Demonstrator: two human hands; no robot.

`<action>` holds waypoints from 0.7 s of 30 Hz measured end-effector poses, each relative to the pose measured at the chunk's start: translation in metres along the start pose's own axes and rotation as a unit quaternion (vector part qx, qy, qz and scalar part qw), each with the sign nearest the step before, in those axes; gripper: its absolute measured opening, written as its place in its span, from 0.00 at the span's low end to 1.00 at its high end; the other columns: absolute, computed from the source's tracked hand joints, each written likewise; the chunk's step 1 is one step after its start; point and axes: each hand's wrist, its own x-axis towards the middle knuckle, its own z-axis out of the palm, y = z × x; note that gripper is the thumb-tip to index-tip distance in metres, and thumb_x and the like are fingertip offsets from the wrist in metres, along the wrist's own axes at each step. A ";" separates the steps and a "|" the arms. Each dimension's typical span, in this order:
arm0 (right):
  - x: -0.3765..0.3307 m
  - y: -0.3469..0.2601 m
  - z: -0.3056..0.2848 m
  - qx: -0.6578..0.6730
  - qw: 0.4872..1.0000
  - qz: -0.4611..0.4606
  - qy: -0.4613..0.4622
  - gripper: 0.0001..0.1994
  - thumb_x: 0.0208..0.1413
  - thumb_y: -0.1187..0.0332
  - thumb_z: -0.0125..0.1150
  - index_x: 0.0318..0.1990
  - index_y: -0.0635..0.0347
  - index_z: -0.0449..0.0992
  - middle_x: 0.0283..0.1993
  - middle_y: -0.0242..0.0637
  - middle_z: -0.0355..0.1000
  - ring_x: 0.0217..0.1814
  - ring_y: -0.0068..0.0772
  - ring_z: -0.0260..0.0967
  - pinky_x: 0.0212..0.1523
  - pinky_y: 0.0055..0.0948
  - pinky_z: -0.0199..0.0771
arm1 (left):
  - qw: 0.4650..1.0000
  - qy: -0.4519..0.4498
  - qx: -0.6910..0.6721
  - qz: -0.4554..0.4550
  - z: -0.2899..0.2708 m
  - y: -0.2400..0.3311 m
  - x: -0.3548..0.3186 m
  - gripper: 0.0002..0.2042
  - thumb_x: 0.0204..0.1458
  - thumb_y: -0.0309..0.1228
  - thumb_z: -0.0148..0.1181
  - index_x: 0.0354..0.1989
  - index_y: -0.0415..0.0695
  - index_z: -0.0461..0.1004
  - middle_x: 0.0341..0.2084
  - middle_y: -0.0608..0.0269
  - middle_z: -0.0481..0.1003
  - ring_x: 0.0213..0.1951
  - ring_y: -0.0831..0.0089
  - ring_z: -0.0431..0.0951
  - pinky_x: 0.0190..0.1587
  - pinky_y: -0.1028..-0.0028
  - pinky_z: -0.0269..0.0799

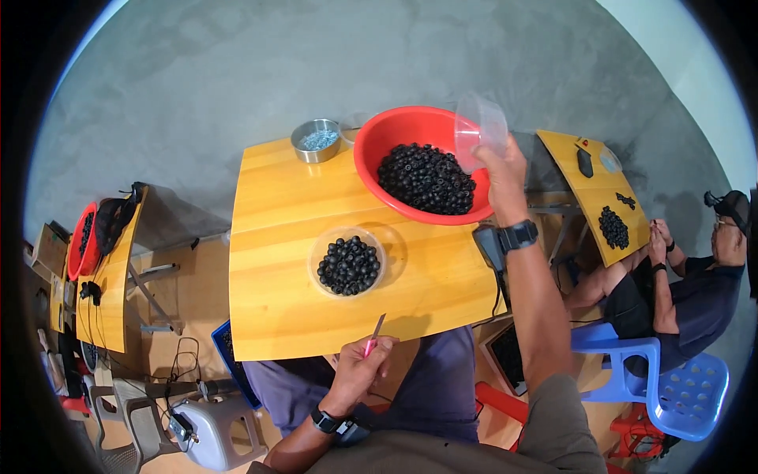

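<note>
My right hand [503,168] holds an empty clear plastic cup [479,129], tilted, over the right rim of a big red bowl [379,134] full of small black round parts [426,178]. My left hand [359,367] sits at the near edge of the yellow wooden table [276,237] and grips a small pink-handled tool [374,335] with a thin blade pointing up. A clear plastic bowl [347,265] of the same black parts stands in the middle of the table, between both hands.
A small metal bowl [317,140] of pale blue-grey bits stands at the table's far edge. Another person [687,268] sits at the right by a second yellow table [596,189] with black parts. A third table [106,276] with a red bowl is at left. Blue plastic chairs [679,387] stand at lower right.
</note>
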 end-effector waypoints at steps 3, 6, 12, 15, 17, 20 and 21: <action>-0.031 -0.020 0.006 0.239 0.964 0.110 -0.035 0.22 0.54 0.65 0.62 0.55 0.63 0.71 0.59 0.47 0.70 0.65 0.39 0.66 0.57 0.48 0.70 | 1.000 0.007 -0.002 0.014 -0.005 0.006 -0.005 0.14 0.65 0.37 0.55 0.44 0.38 0.78 0.14 0.71 0.68 0.14 0.85 0.61 0.16 0.81 0.54; -0.079 -0.029 0.034 0.399 0.876 0.197 -0.185 0.31 0.55 0.58 0.55 0.63 0.67 0.64 0.65 0.53 0.65 0.69 0.53 0.61 0.65 0.55 0.62 | 0.996 0.063 -0.053 0.038 -0.015 0.010 -0.013 0.16 0.65 0.40 0.54 0.47 0.37 0.77 0.14 0.74 0.66 0.14 0.86 0.61 0.16 0.82 0.54; -0.178 -0.013 0.099 0.520 0.754 0.308 -0.257 0.35 0.53 0.56 0.56 0.66 0.68 0.60 0.66 0.54 0.64 0.70 0.56 0.59 0.67 0.57 0.60 | 0.938 0.218 -0.091 0.254 -0.066 0.030 -0.025 0.20 0.66 0.39 0.51 0.57 0.35 0.70 0.14 0.72 0.65 0.13 0.86 0.58 0.15 0.84 0.53; -0.202 0.013 0.113 0.519 0.735 0.371 -0.230 0.33 0.55 0.59 0.56 0.66 0.68 0.59 0.66 0.52 0.64 0.69 0.53 0.62 0.64 0.55 0.65 | 0.933 0.228 -0.066 0.271 -0.076 0.040 -0.023 0.20 0.66 0.39 0.51 0.58 0.35 0.70 0.14 0.72 0.64 0.13 0.86 0.58 0.15 0.84 0.53; -0.214 0.021 0.121 0.466 0.744 0.401 -0.263 0.36 0.54 0.57 0.59 0.68 0.68 0.58 0.69 0.54 0.60 0.70 0.53 0.59 0.65 0.55 0.64 | 0.924 0.257 -0.093 0.267 -0.084 0.034 -0.016 0.19 0.66 0.37 0.52 0.57 0.37 0.70 0.15 0.74 0.64 0.13 0.87 0.58 0.14 0.84 0.53; -0.243 0.041 0.146 0.439 0.776 0.361 -0.273 0.22 0.59 0.60 0.59 0.57 0.61 0.71 0.54 0.36 0.72 0.58 0.31 0.69 0.55 0.45 0.73 | 0.924 0.311 -0.013 0.223 -0.087 0.041 -0.024 0.17 0.64 0.33 0.54 0.56 0.38 0.72 0.15 0.77 0.64 0.14 0.89 0.58 0.14 0.84 0.52; -0.246 0.040 0.151 0.431 0.769 0.394 -0.260 0.20 0.58 0.59 0.61 0.54 0.59 0.73 0.50 0.33 0.73 0.56 0.28 0.69 0.55 0.43 0.73 | 0.914 0.346 0.035 0.208 -0.089 0.041 -0.022 0.16 0.63 0.31 0.54 0.56 0.38 0.73 0.16 0.77 0.64 0.14 0.89 0.58 0.14 0.84 0.51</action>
